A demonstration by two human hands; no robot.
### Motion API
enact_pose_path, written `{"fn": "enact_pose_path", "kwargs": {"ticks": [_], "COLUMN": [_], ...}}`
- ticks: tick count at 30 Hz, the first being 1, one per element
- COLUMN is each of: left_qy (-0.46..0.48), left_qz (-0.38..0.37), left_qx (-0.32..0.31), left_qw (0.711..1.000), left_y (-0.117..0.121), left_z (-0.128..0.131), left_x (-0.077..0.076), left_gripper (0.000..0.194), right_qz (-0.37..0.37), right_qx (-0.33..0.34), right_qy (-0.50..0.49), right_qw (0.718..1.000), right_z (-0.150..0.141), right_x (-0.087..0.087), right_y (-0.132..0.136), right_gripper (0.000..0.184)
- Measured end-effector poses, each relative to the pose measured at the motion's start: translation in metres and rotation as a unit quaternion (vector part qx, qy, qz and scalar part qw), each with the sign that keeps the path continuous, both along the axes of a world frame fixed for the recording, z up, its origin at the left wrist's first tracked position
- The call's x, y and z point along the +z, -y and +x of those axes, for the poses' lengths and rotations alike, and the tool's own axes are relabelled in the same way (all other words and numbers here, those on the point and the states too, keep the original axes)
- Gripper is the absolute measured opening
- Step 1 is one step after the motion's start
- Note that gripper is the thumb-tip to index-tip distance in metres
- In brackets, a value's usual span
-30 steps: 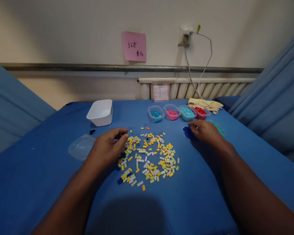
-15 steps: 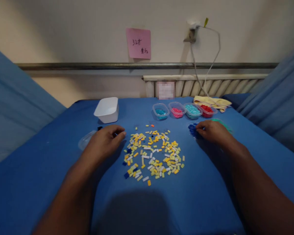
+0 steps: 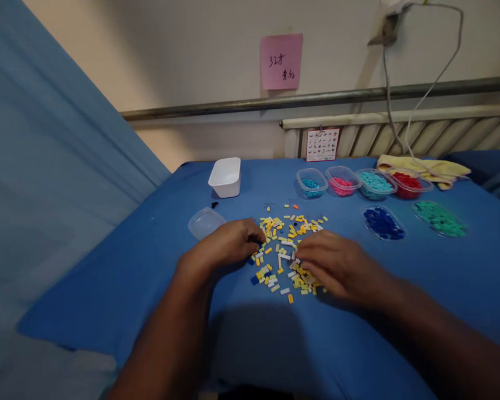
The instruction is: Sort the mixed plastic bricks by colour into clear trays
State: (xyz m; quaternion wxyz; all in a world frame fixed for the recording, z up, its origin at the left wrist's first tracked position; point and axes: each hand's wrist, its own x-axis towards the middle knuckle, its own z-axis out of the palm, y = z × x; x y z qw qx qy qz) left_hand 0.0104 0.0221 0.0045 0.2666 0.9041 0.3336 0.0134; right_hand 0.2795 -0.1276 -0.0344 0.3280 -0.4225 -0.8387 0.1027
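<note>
Small building bricks in yellow, pale yellow, orange and white (image 3: 285, 244) lie scattered on the blue cloth, with a few dark blue bricks (image 3: 255, 280) at the left side. My left hand (image 3: 231, 243) is at the left edge of this pile, its thumb and fingers curled into a pinch. Dark blue shows at its fingertips, but whether a brick is held is hidden. Over the right part of the pile my right hand (image 3: 337, 266) reaches in, fingers stretched out and touching or just above the bricks. Its palm covers some bricks.
Clear tubs hold teal bricks (image 3: 311, 186), pink bricks (image 3: 341, 186), light blue bricks (image 3: 375, 182) and red bricks (image 3: 407, 183). Nearer are dark blue bricks (image 3: 383, 223) and green bricks (image 3: 440, 218). A white box (image 3: 225, 179), a clear lid-like container (image 3: 204, 223) and a yellow cloth (image 3: 425, 166) also lie here.
My right hand has left the dark blue bricks' container and come left over the pile. My left hand has moved in to the pile's left edge. The view has turned left.
</note>
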Motion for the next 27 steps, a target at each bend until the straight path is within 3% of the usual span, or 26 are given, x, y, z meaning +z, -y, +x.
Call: {"fn": "enact_pose_path", "kwargs": {"ticks": [3,6,11,16,23,27], "left_qy": [-0.016,-0.015,-0.011,-0.032,-0.052,-0.049], "left_qz": [0.019,0.033,0.069,0.067,0.078,0.11], "left_qx": [0.003,0.019,0.019,0.045,-0.009,-0.016], "left_qw": [1.0,0.999,0.997,0.996,0.996,0.993], "left_y": [-0.001,-0.004,-0.005,0.0,0.0,-0.002], "left_z": [0.003,0.008,0.014,0.01,0.009,0.015], "left_x": [-0.003,-0.007,-0.011,-0.005,-0.007,-0.015], "left_gripper": [0.026,0.025,0.027,0.033,0.035,0.03], "right_qz": [-0.01,-0.054,-0.078,-0.078,0.007,0.039], "right_qx": [0.101,0.143,0.082,0.023,-0.052,-0.051], "right_qy": [0.042,0.077,0.116,0.127,0.047,0.018], "right_qw": [0.994,0.985,0.987,0.989,0.998,0.998], "right_z": [-0.031,-0.042,-0.021,0.012,0.029,0.03], "right_x": [-0.005,-0.012,-0.024,-0.025,-0.015,-0.018], "right_y": [0.008,0.011,0.005,0.0,-0.006,-0.01], "right_gripper": [0.036,0.048,0.052,0.049,0.038,0.033]}}
